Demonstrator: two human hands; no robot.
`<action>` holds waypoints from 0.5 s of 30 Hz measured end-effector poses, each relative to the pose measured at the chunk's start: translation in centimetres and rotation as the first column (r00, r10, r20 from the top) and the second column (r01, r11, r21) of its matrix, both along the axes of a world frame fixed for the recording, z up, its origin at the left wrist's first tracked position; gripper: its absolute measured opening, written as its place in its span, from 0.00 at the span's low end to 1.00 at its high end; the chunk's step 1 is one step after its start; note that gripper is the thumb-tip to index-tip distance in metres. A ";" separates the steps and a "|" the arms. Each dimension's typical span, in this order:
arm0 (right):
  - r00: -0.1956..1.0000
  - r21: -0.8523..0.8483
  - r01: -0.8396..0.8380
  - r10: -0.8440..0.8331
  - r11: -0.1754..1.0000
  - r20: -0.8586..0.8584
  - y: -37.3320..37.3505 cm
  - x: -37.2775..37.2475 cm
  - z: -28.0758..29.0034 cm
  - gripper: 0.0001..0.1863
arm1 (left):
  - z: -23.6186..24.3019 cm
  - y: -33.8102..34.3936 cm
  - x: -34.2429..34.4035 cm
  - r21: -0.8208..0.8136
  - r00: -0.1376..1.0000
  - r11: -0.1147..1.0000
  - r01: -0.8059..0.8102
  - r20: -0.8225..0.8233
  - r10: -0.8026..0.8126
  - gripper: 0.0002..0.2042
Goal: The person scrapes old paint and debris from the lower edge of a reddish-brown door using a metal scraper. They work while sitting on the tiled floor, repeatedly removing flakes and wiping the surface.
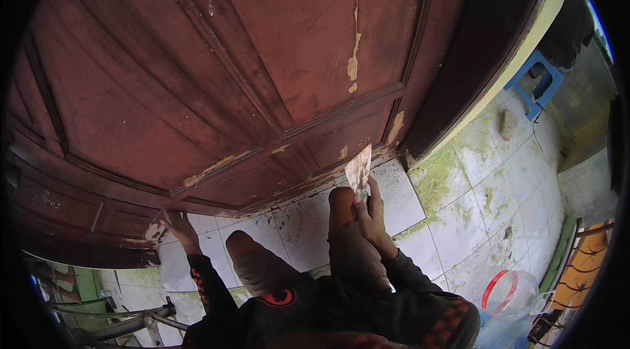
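A large reddish-brown panelled door [341, 34] fills the upper view, with paint flaked to pale patches along its mouldings and lower rail. My right hand [371, 214], closed, grips a putty knife [359, 168] in front of my knee. Its wide, stained blade points up toward the door's lower rail; whether it touches the wood I cannot tell. To the left, my left hand [182, 231] has its fingers extended against the lower left part of the door, beside a bare, chipped patch [156, 232]. Nothing shows in that hand.
White floor tiles [298, 231] carry paint flakes along the door's foot. Mossy tiles [459, 205] spread to the right, with a stone [508, 124] and a blue plastic stool [535, 83]. A clear plastic container [518, 296] stands at lower right; metal bars [125, 329] lie at lower left.
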State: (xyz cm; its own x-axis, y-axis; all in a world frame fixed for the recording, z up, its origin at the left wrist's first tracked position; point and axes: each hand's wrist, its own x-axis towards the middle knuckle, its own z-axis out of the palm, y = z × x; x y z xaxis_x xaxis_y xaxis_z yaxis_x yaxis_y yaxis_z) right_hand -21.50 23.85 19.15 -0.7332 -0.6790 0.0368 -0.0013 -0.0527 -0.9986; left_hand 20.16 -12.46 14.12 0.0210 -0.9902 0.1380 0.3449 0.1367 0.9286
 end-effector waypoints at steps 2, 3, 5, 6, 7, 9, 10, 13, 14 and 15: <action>0.999 -0.015 -0.015 0.016 1.000 0.039 0.1 0.7 0.4 0.35 | 7.1 -1.6 -0.3 -0.078 0.995 0.993 -0.092 -0.034 0.090 0.44; 0.999 -0.017 -0.020 0.021 1.000 0.035 0.1 0.9 0.6 0.34 | 9.9 -2.3 -0.7 -0.100 0.992 0.988 -0.121 -0.056 0.116 0.44; 0.998 -0.022 -0.049 0.050 0.999 0.036 0.2 1.3 1.7 0.34 | 14.8 -2.6 -2.1 -0.164 0.989 0.978 -0.129 -0.091 0.115 0.47; 0.998 -0.033 -0.060 0.061 0.998 0.027 0.2 1.4 2.2 0.34 | 15.4 -3.2 -2.3 -0.187 0.983 0.965 -0.182 -0.035 0.179 0.47; 0.997 -0.050 -0.076 0.078 0.996 0.026 0.1 1.6 2.5 0.34 | 16.0 -3.9 -2.1 -0.223 0.968 0.945 -0.238 0.022 0.249 0.47; 0.998 -0.090 -0.066 0.065 0.994 -0.019 0.3 1.7 2.2 0.34 | 17.4 -4.4 -1.8 -0.232 0.967 0.943 -0.238 0.033 0.252 0.47; 0.998 -0.101 -0.049 0.044 0.994 -0.055 0.6 1.6 1.9 0.35 | 17.5 -4.0 -2.6 -0.202 0.984 0.963 -0.176 -0.005 0.179 0.47; 0.989 -0.131 0.022 -0.041 0.991 -0.142 1.4 1.5 1.9 0.35 | 19.0 -1.5 -5.1 -0.183 0.996 0.979 -0.088 -0.008 0.088 0.45; 0.987 -0.142 0.032 -0.054 0.989 -0.154 1.6 2.0 3.1 0.35 | 19.6 -0.8 -5.1 -0.181 0.996 0.980 -0.078 0.018 0.083 0.44; 0.999 -0.151 0.009 -0.016 0.988 -0.049 2.4 3.1 4.5 0.35 | 19.9 -0.8 -4.8 -0.176 0.994 0.980 -0.094 0.039 0.103 0.44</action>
